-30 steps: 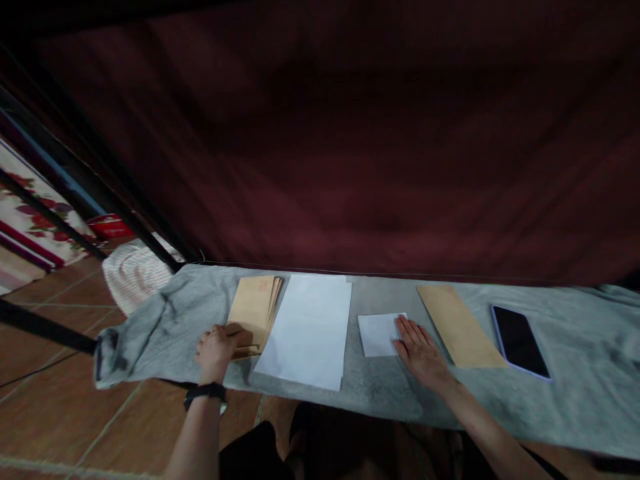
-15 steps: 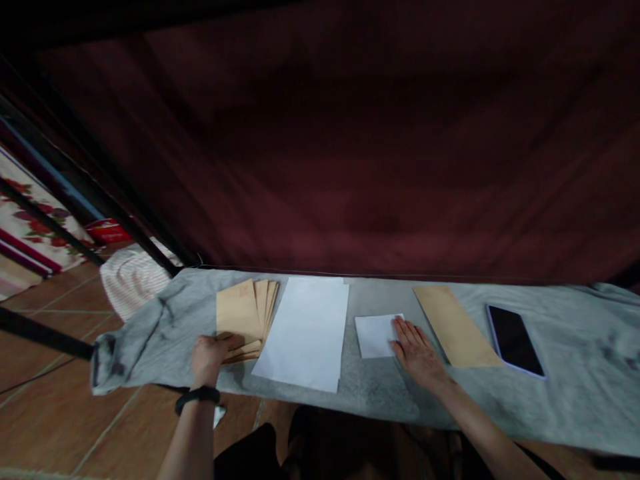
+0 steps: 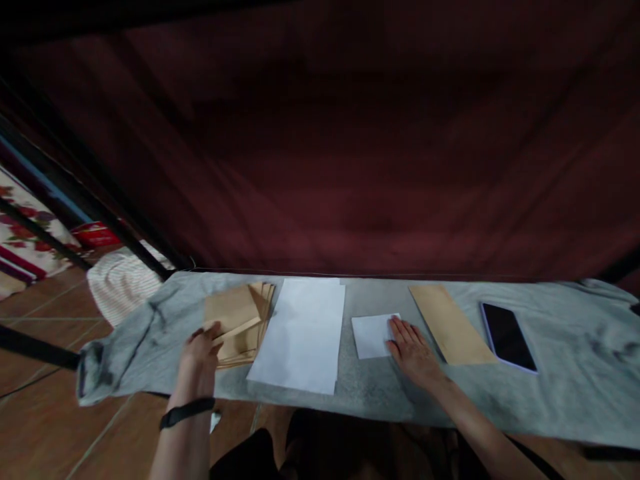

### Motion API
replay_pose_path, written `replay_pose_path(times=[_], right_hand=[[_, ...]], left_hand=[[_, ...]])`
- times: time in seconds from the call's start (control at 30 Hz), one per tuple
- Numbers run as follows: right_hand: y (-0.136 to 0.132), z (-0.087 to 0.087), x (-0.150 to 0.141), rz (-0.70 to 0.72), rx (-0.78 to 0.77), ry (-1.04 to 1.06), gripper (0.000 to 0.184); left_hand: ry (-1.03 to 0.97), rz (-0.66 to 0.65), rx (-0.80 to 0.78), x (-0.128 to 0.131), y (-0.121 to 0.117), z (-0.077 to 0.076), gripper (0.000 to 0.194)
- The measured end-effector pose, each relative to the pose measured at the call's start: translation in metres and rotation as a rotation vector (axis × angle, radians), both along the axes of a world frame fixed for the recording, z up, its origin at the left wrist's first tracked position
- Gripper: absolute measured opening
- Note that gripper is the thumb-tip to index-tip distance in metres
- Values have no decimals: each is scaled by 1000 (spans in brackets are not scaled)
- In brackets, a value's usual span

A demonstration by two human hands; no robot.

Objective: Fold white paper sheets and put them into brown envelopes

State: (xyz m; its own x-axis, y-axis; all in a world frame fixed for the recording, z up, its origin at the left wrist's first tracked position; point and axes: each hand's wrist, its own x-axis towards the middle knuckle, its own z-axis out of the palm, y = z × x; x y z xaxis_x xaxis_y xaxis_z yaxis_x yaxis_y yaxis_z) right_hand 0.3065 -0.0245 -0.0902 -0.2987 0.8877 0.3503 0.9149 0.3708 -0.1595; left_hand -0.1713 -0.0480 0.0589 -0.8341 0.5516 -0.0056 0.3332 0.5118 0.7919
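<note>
My left hand (image 3: 203, 347) pinches the near edge of a brown paper envelope (image 3: 231, 308), which is raised a little off a fanned stack of similar envelopes (image 3: 240, 347). My right hand (image 3: 413, 350) lies flat with its fingers stretched over the right side of a small white folded paper (image 3: 370, 335). Between the two hands are large white paper sheets (image 3: 303, 337), slightly out of line with each other. To the right of my right hand, a single brown envelope (image 3: 447, 323) rests slanted on the cloth.
A phone (image 3: 509, 337) with a purplish edge lies at the right. Grey cloth (image 3: 575, 373) covers the narrow surface. Behind it hangs a dark red curtain (image 3: 350, 167). Black metal bars (image 3: 40, 347) and a striped cloth (image 3: 125, 283) are at the left, above a tiled floor.
My left hand has lifted the top envelope from the stack and shifted it slightly left. My right hand stays on the small white paper. The whole view has moved a little.
</note>
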Motion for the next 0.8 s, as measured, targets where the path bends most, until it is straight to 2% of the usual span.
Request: replay_pose_path(times=[0.07,0.13,0.2,0.23,0.33,0.4,0.47,0.57,0.67,0.8], right_hand=[[1,6,-4,-10,-24,46,57],[1,16,-10,-4,-83,147,56],[-1,30,-21,31,-197,322,57],[-3,37,-27,49,-273,448,57],[-10,58,-48,137,-485,851,58],[-12,68,-60,176,-550,1087,59],[-11,74,-68,190,-592,1248,57],[-8,78,-69,135,-703,1381,47],[-5,82,-61,116,-769,1490,38],[-4,86,-48,113,-812,1584,38]], left_hand=[[-146,-68,90,29,7,1,6],[-296,-176,170,70,12,-5,4],[-739,-349,356,119,13,-16,15],[-869,-413,391,144,12,-22,22],[-998,-537,369,205,7,-37,39],[-1011,-600,353,231,3,-43,44],[-1018,-636,341,245,0,-46,46],[-1020,-654,313,253,0,-49,48],[-1025,-662,287,254,3,-52,46],[-1111,-684,235,257,5,-51,35]])
